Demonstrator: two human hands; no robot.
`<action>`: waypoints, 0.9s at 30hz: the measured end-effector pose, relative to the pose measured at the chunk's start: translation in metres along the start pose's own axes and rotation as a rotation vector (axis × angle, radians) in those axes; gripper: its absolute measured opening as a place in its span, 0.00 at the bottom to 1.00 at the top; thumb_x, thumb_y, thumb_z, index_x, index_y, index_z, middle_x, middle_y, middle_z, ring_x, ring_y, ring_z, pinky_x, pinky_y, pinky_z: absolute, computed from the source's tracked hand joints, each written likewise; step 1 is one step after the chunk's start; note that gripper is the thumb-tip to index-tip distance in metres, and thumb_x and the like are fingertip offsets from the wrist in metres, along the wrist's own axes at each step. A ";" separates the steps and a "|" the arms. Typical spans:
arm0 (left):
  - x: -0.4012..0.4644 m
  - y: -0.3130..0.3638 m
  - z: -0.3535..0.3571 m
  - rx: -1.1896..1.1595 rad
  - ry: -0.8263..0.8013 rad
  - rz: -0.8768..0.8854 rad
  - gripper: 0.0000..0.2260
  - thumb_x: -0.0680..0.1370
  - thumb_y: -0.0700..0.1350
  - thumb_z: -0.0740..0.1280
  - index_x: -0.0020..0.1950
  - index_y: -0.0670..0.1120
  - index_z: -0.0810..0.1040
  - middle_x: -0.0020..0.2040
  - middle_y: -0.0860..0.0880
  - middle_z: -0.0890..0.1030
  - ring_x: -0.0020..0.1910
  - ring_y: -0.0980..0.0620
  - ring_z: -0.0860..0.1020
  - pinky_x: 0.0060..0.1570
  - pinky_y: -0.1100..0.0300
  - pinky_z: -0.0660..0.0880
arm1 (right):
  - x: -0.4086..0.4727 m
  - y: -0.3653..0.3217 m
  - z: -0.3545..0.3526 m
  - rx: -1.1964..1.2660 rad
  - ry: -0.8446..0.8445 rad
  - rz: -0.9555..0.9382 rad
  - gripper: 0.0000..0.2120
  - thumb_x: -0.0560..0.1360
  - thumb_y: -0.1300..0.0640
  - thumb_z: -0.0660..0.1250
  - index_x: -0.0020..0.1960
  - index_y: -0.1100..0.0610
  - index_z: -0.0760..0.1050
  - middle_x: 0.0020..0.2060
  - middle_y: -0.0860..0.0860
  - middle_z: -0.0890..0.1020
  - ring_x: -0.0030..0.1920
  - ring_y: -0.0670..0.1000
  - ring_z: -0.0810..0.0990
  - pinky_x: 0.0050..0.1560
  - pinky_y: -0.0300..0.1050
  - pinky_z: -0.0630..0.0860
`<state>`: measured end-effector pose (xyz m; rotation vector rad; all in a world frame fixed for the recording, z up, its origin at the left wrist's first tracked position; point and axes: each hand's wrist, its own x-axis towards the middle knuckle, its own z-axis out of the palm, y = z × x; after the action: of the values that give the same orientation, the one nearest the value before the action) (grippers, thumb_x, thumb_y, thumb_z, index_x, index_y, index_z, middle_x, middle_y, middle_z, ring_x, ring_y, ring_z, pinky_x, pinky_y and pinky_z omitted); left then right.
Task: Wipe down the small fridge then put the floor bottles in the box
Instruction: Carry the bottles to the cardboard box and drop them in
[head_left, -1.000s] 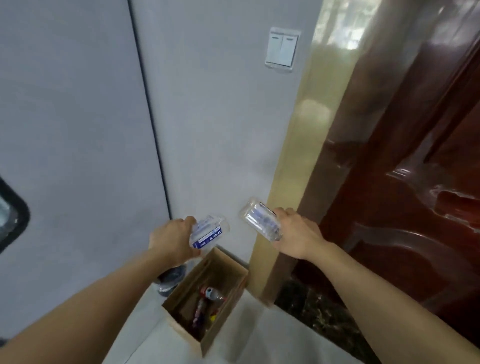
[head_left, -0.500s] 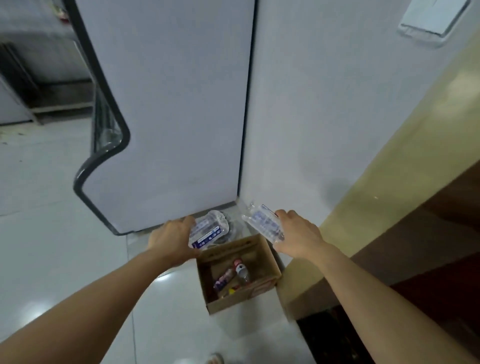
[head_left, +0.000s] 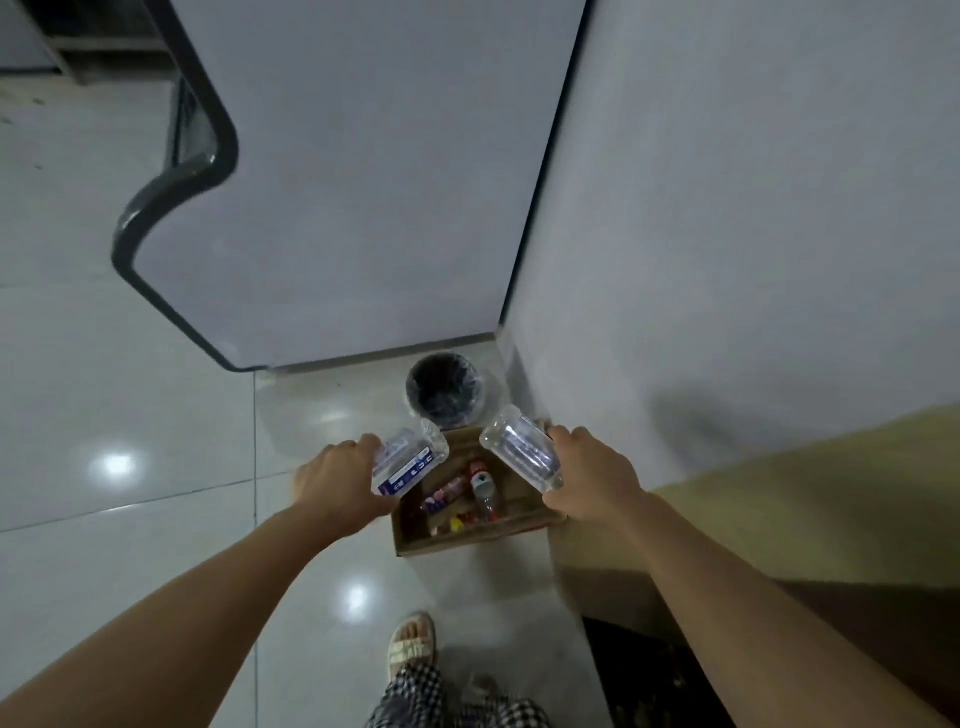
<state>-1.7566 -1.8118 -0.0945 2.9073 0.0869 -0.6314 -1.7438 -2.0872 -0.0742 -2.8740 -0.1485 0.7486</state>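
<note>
An open cardboard box (head_left: 470, 535) stands on the floor against the wall, with a few bottles (head_left: 480, 491) lying inside. My left hand (head_left: 340, 480) grips a clear plastic bottle with a blue and white label (head_left: 410, 462), held above the box's left side. My right hand (head_left: 589, 475) grips another clear plastic bottle (head_left: 519, 449), tilted above the box's right side. Both bottles point their bases away from me.
The white fridge (head_left: 353, 182) with a dark grey edge rises ahead. A small bin with a black liner (head_left: 444, 387) stands just behind the box. A white wall (head_left: 753, 234) and a tan door frame (head_left: 779, 493) are on the right. My sandalled foot (head_left: 410, 644) is on the glossy tiles.
The view has tilted down from the wall and light switch to the floor. Both hands still hold their bottles, which now hang over the box.
</note>
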 end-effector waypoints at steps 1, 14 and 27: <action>0.004 0.003 0.009 -0.018 -0.021 -0.015 0.30 0.67 0.61 0.71 0.64 0.53 0.67 0.54 0.52 0.79 0.45 0.54 0.74 0.39 0.59 0.70 | 0.008 0.005 0.006 -0.013 -0.032 0.005 0.29 0.68 0.51 0.72 0.65 0.54 0.64 0.55 0.53 0.73 0.52 0.53 0.77 0.47 0.46 0.77; 0.104 0.034 0.182 -0.168 -0.180 -0.226 0.28 0.67 0.61 0.71 0.62 0.52 0.67 0.54 0.51 0.79 0.49 0.51 0.77 0.47 0.54 0.77 | 0.155 0.065 0.157 -0.081 -0.265 0.020 0.27 0.69 0.54 0.71 0.64 0.53 0.65 0.57 0.53 0.73 0.53 0.54 0.77 0.41 0.45 0.72; 0.263 0.019 0.423 -0.171 -0.192 -0.314 0.28 0.68 0.58 0.72 0.62 0.48 0.67 0.55 0.47 0.77 0.52 0.48 0.76 0.47 0.53 0.74 | 0.326 0.104 0.376 -0.062 -0.240 0.119 0.33 0.69 0.48 0.73 0.67 0.57 0.63 0.62 0.58 0.71 0.60 0.59 0.74 0.47 0.47 0.72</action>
<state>-1.6877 -1.8975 -0.5807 2.6731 0.5521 -0.9003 -1.6396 -2.0928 -0.5715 -2.8618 -0.0309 1.1296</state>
